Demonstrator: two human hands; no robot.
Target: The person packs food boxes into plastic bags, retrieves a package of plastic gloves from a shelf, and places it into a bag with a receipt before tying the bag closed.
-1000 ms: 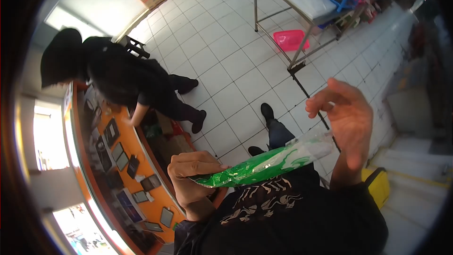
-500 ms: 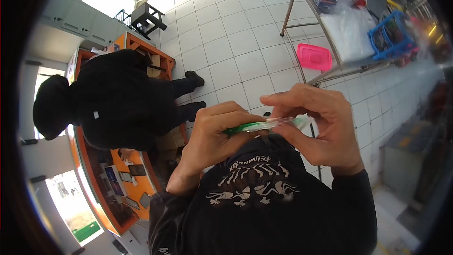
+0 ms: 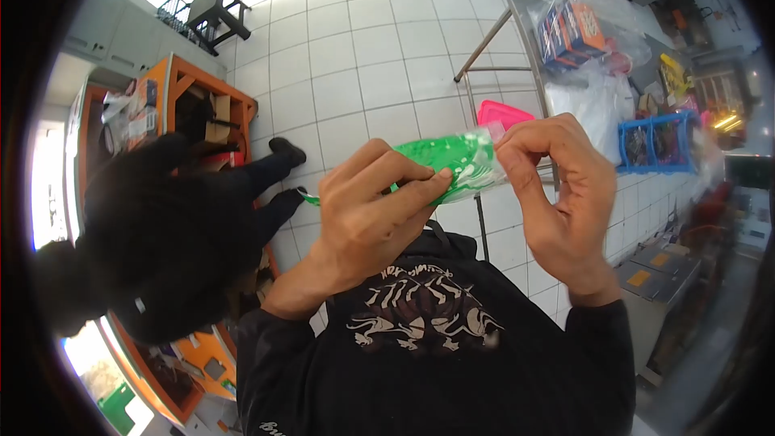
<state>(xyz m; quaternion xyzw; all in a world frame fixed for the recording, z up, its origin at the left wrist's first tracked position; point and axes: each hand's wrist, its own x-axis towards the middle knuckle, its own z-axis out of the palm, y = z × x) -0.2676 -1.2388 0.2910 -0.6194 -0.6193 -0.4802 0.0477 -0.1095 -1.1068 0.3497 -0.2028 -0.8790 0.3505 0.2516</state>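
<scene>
A green packet in clear, shiny plastic (image 3: 464, 157) is held up in front of my chest, its broad face showing. My left hand (image 3: 367, 210) is closed around its left part, fingers across the front. A thin green end pokes out left of that hand. At the other side my right hand (image 3: 565, 194) pinches the clear plastic edge between thumb and forefinger. What lies inside the packet, apart from its green colour and pale marks, I cannot make out.
Left of me stands a person in black (image 3: 169, 234) beside an orange counter (image 3: 190, 89). On the right, a metal table (image 3: 529, 32) carries boxes, plastic bags and a blue rack (image 3: 658, 144). A pink tub (image 3: 500, 113) shows behind the packet; a dark stool (image 3: 216, 16) stands farther off.
The packet has turned from edge-on to broad side showing. My right hand has shifted to its right-hand edge, and my left fingers now cross its front. The view has swung rightward.
</scene>
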